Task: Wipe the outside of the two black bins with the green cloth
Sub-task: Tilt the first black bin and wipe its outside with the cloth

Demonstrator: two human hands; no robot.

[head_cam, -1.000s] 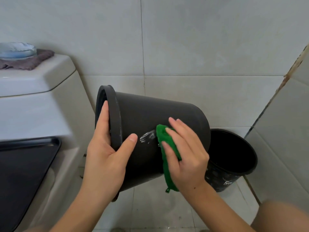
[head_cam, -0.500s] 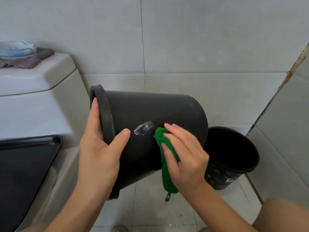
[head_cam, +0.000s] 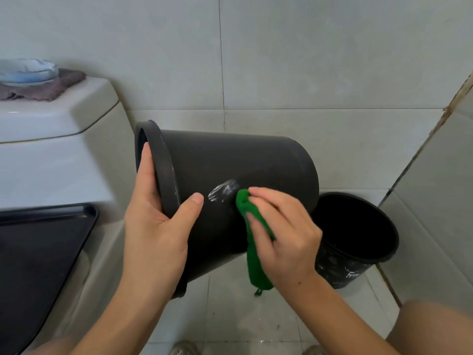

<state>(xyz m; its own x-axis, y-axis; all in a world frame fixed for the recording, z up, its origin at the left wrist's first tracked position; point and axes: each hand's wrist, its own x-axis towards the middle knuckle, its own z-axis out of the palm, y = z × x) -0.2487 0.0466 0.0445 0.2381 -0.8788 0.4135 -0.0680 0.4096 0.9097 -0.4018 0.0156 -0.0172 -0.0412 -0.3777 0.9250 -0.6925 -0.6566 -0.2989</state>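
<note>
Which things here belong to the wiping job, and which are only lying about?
Job: tilted black bin, held by left hand; green cloth in right hand; second black bin on the floor.
Lying about: toilet tank, grey towel, black tray.

Hands [head_cam: 286,234] press green cloth [head_cam: 252,242] against tilted bin [head_cam: 238,160].

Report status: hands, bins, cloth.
Left hand grips tilted bin at rim. Right hand presses green cloth beside white smear. Second bin upright behind, untouched.
</note>
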